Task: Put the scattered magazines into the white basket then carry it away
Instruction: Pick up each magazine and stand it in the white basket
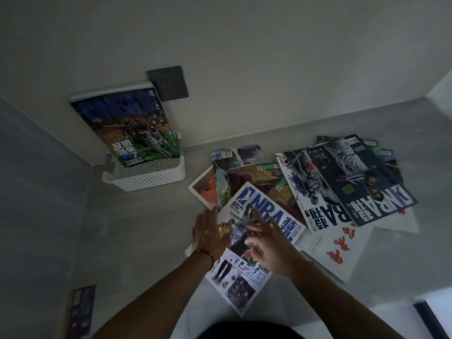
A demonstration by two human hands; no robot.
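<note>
At 10 o'clock the basket (146, 178) stands by the wall with 1 magazine (127, 123) upright in it. At 6 o'clock the left hand (206, 232) lies flat, fingers straight, on the NBA magazine (266, 216); the right hand (271, 245) hovers over it, fingers spread. The pile (342, 182) sprawls on the floor (146, 228) at 3 o'clock.

A white basket (149, 176) with dotted perforations holds a blue, orange and green magazine (127, 126). Blue-and-white NBA covers (266, 214) fan across the pale grey floor (137, 241), beside white sheets with red brushstrokes (342, 243). A dark grey wall socket (168, 83).
</note>
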